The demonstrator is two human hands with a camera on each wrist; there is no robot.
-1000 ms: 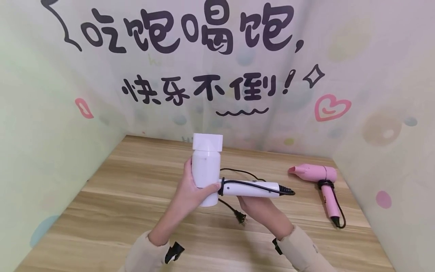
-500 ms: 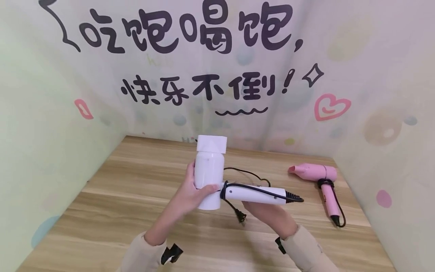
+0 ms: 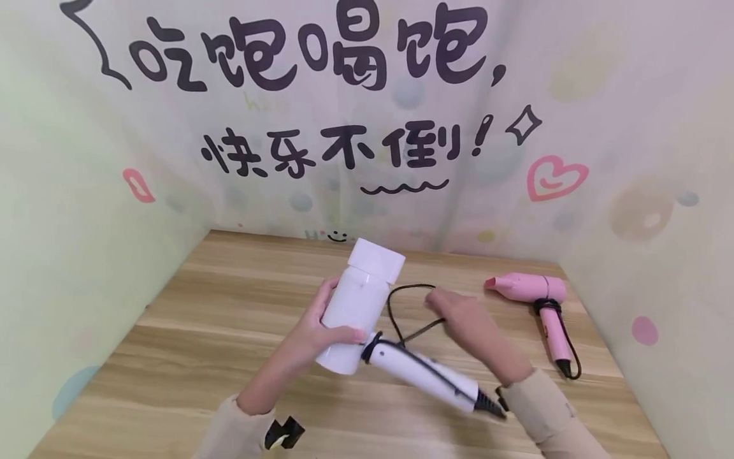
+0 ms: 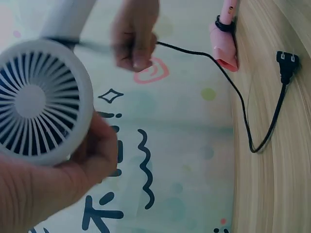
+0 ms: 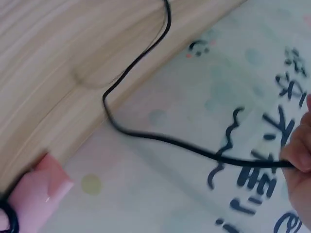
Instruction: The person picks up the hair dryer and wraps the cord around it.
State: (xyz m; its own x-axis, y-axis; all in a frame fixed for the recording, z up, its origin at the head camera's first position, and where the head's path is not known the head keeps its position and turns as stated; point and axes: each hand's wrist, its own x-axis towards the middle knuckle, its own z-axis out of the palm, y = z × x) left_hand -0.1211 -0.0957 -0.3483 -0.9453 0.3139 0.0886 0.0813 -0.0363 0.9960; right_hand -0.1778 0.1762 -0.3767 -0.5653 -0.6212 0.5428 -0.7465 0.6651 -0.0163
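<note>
A white hair dryer (image 3: 357, 299) is tilted above the table, its handle pointing down to the right. My left hand (image 3: 309, 335) grips the barrel, thumb across the front near the handle joint. In the left wrist view its round slatted grille (image 4: 30, 101) faces the camera. Black cord is wound at the top of the handle and runs along it. My right hand (image 3: 470, 322) pinches a length of the black cord (image 5: 165, 139) to the right of the barrel. The two-pin plug (image 4: 286, 63) hangs at the cord's end in the left wrist view.
A pink hair dryer (image 3: 527, 290) lies at the table's right side, its cord bundled round the handle. The wooden table (image 3: 189, 357) meets a printed wall sheet (image 3: 321, 204) at the back, with pale walls on both sides.
My right hand has left the handle's underside, moved up and right, and now pinches the cord. The white hair dryer has tilted clockwise, its handle end dropping. The pink one stays put.
</note>
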